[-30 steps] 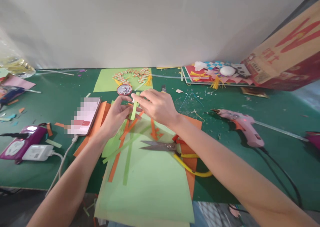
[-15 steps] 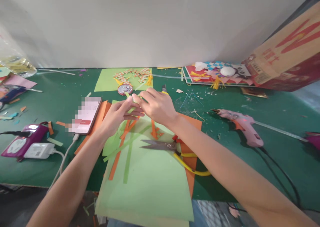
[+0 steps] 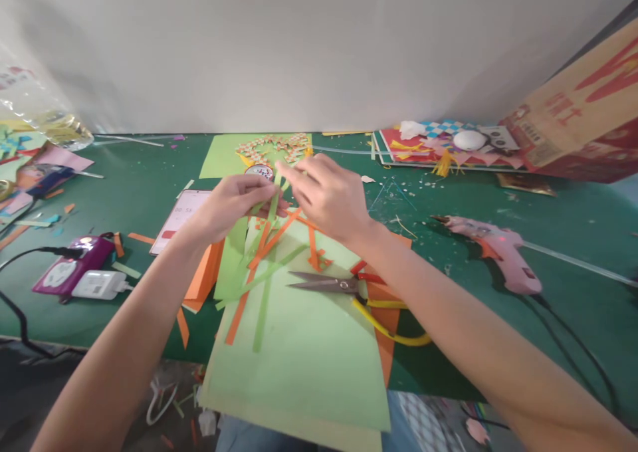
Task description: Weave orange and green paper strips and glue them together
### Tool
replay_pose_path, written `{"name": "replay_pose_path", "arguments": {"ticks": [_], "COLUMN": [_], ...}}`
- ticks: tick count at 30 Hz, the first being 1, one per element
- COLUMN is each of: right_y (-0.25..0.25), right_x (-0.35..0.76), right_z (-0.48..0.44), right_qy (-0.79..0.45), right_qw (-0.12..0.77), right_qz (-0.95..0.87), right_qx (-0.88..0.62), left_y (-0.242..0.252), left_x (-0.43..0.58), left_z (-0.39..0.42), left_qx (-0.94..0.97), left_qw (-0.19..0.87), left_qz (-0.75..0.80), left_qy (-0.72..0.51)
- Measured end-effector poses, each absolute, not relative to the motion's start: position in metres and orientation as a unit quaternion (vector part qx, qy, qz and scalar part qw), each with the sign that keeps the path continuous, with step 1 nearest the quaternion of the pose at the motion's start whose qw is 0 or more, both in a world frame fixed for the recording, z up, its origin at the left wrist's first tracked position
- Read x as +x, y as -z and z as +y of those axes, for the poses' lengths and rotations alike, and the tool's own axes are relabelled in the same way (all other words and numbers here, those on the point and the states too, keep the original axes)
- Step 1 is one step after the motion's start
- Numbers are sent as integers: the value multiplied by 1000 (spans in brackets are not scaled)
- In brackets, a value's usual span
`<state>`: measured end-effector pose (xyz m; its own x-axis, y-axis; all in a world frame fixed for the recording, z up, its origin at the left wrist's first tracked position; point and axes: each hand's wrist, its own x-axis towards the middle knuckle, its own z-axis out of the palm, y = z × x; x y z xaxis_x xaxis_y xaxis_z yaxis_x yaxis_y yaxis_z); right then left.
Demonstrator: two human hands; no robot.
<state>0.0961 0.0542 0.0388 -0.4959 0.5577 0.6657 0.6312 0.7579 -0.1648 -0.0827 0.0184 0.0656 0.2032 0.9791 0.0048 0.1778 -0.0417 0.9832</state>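
My left hand (image 3: 230,203) and my right hand (image 3: 329,198) meet above the middle of the green table (image 3: 124,193). Both pinch a small piece woven from green and orange paper strips (image 3: 273,206). A green strip hangs down from the pinch. Under the hands lie loose green and orange strips (image 3: 259,272) on a light green paper sheet (image 3: 304,359). Scissors (image 3: 343,286) with yellow and red handles rest on that sheet just below my right wrist.
A phone (image 3: 177,219) lies left of my left hand, a purple device (image 3: 74,269) with a white charger further left. A pink glue gun (image 3: 493,252) lies at the right, its cable trailing. Woven paper pieces (image 3: 272,147) and a small round tin sit at the back. A cardboard box (image 3: 583,119) stands far right.
Both hands have lifted a little with the woven strips and my view has shifted down and left. The fingers have worked closer together on the piece.
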Motion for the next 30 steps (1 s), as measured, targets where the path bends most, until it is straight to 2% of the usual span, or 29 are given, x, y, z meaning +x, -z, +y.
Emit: {"name": "replay_pose_path", "arguments": {"ticks": [4,7,11,15,19,24,30], "right_y": [-45,-48,-54,-61,-57,-41,-26], "right_x": [103,105,98,94,100,109,113], "right_z": [62,64,56,50,56,57,41], "right_qy": [-119,-261,-389,-526,-578,-594,-615], "right_qw": [447,423,369,380,371,359,358], "right_qz": [-795,-767,-742,-680,-647,-611,-551], "right_qx": [-393,-407,-403,-340,-330,-382,-437], "left_y": [-82,-94,-98,-79,-47,-20,-5], "left_x": [-81,-80,-80,-71,-49,-31,-27], "left_z": [24,26,28,27,22,14,5], "left_qx": [580,564,573,580,566,620,675], "left_qw": [453,447,446,460,417,388,302], "left_qz": [499,499,487,476,462,478,528], "left_qy": [-457,-483,-485,-475,-541,-487,-417]}}
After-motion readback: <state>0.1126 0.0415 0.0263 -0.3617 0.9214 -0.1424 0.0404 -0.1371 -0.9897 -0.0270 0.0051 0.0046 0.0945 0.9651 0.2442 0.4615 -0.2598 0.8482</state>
